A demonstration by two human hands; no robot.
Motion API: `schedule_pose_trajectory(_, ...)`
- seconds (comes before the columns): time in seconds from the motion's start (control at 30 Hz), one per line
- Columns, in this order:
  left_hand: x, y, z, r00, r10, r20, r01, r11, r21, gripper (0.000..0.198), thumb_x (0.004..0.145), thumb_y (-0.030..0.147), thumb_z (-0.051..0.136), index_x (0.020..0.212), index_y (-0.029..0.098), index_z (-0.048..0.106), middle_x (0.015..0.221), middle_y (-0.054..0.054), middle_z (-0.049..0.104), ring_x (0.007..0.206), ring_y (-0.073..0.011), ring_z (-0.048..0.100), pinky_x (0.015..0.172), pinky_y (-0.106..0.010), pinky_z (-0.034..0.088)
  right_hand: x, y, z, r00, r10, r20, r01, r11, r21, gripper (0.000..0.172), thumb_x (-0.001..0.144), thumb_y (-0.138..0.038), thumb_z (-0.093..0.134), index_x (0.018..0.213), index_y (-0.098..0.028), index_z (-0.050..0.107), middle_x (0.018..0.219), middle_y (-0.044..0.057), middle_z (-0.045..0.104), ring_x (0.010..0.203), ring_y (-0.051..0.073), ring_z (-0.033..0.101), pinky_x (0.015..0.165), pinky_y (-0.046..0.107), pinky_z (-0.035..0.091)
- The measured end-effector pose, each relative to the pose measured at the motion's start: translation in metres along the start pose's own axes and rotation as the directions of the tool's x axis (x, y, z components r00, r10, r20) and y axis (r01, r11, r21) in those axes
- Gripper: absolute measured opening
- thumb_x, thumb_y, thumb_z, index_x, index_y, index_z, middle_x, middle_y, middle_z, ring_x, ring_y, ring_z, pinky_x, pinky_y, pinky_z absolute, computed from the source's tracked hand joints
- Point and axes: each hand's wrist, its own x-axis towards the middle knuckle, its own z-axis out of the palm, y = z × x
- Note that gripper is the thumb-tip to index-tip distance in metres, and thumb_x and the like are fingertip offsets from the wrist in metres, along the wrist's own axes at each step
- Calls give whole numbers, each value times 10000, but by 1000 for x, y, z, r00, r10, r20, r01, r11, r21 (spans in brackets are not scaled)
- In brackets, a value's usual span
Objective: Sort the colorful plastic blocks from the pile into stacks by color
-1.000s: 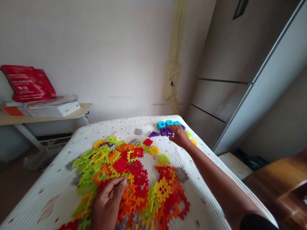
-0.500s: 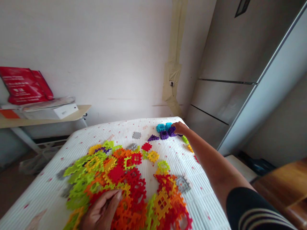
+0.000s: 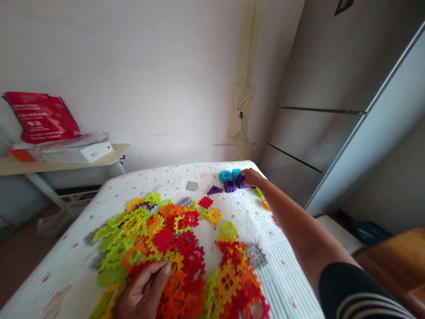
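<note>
Interlocking plastic waffle blocks lie in a big heap on the near-left half of a white ribbed mattress, mostly lime, orange, red & yellow. Smaller lots sit apart toward the far end: cyan blocks & purple blocks bunched together, a lone grey block to their left, and a red block just off the heap. Colours look grouped on purpose, prob why cyan & purple sit clear of the main mass.

Right hand reaches toward the far edge, arm nearly straight b/c that cluster lies so far out. Its fingers curl down onto the purple blocks, touching them; can't tell if gripping. Left hand lies on orange & red blocks in the near part of the heap, fingers together & loosely bent, looks rested, not clenched. Anything under the palm is hidden.

Vs. the earlier frame: right hand is further out, past the cyan, more of the black striped sleeve shows, left hand sits lower, nearer the near edge. Far left, a red bag stands on a pale table.
</note>
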Motion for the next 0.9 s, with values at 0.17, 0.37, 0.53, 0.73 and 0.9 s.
schedule_pose_trajectory(0.17, -5, 0, 6, 993, 103, -60, -105, 994, -34, 334, 652, 488, 642, 744, 169, 682, 685, -41, 678, 679, -197, 623, 664, -269, 515, -28, -14, -5, 972, -114, -204, 129, 990, 62, 499, 665, -73, 567, 1147, -193, 609, 1156, 68, 633, 1065, 226, 555, 879, 288, 454)
schedule_pose_trajectory(0.37, -30, 25, -11, 944, 327, -37, -322, 941, 100, 228, 797, 367, 533, 844, 201, 683, 804, -47, 684, 751, -176, 627, 693, -265, 502, -108, -41, 33, 839, -370, -399, 494, 827, 270, 333, 769, -165, 469, 1050, -200, 644, 1039, 75, 671, 977, 206, 613, 865, 345, 495)
schedule_pose_trajectory(0.53, -1, 48, -54, 871, 487, 67, -467, 779, 419, 247, 834, 324, 466, 884, 220, 685, 927, -51, 682, 891, -179, 618, 810, -288, 484, -154, -53, 66, 870, -379, -316, 488, 753, 442, 293, 831, -252, 440, 1027, -227, 656, 1062, 77, 669, 959, 200, 630, 853, 341, 518)
schedule_pose_trajectory(0.73, 110, 32, -76, 931, 318, 180, -349, 626, 698, 328, 788, 235, 455, 1048, 211, 653, 1108, -48, 661, 1074, -199, 561, 982, -326, 394, -155, -61, 76, 907, -278, -316, 411, 751, 517, 279, 837, -317, 433, 942, -220, 673, 1000, 78, 681, 911, 211, 641, 817, 345, 536)
schedule_pose_trajectory(0.9, 142, 14, -59, 932, 241, 269, -360, 552, 752, 415, 756, 389, 552, 1140, 243, 609, 1245, -48, 588, 1180, -231, 488, 1027, -369, 339, -154, -62, 81, 908, -250, -336, 401, 748, 529, 273, 841, -330, 440, 936, -223, 672, 992, 78, 682, 908, 210, 638, 817, 347, 535)
